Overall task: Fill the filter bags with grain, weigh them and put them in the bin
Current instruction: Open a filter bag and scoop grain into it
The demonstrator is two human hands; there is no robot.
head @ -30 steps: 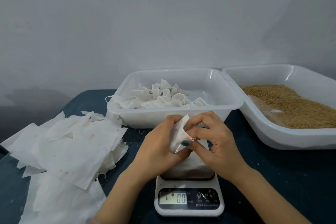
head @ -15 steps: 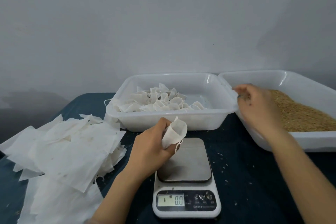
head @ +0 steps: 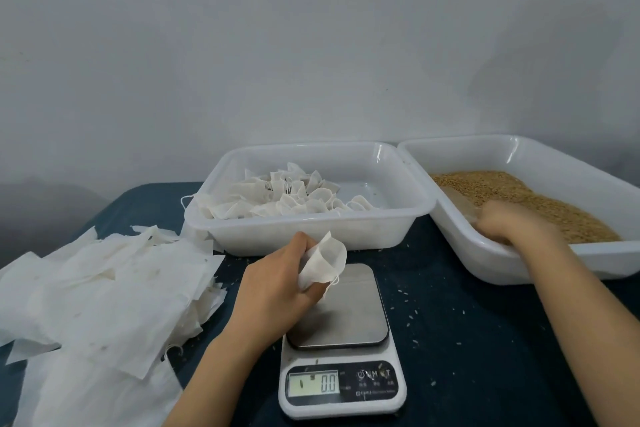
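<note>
The right hand (head: pixel 512 222) has left the bag and swung out to the tray (head: pixel 502 269) at 2 o'clock, where it now dips into the grain (head: pixel 519 189). It is blurred, so I cannot tell whether the fingers have closed on a pinch. Filling looks to be starting.

The bin (head: pixel 311 234) at 12 o'clock already holds tied bags (head: pixel 277 199). The scale (head: pixel 356 308) at 6 o'clock has a bare plate. The left hand (head: pixel 273 288) pinches the bag (head: pixel 325 262) with curled fingers and holds it mouth-up just above the plate's 10 o'clock corner.

The display (head: pixel 313 384) reads 0.0; the button labels are too small to read.
</note>
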